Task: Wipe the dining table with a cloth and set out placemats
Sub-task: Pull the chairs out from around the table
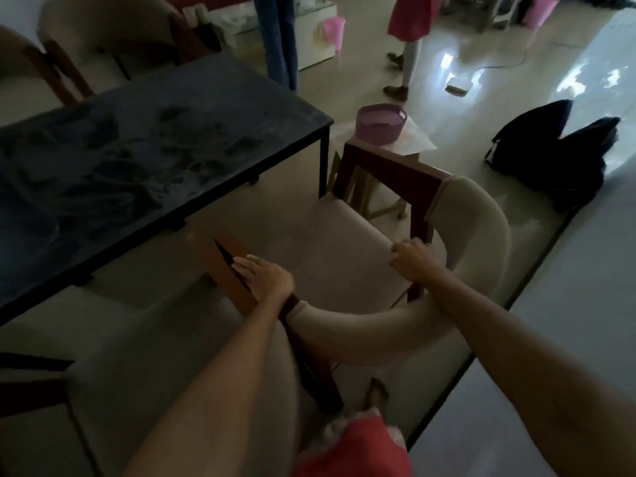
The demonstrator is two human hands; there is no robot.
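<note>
The dark dining table point(144, 160) fills the upper left, its top marked with smeared dusty patches. A cream upholstered chair point(330, 242) with a brown wooden frame stands just right of it. My left hand point(265, 275) rests with fairly straight fingers on the chair's left wooden arm. My right hand point(413, 258) grips the right edge of the chair near its curved backrest. No cloth or placemat shows in view.
A purple basket point(380, 123) sits on a small stool beyond the chair. Dark bags point(557, 156) lie on the floor at right. Two people stand at the back. More chairs stand behind the table and at lower left.
</note>
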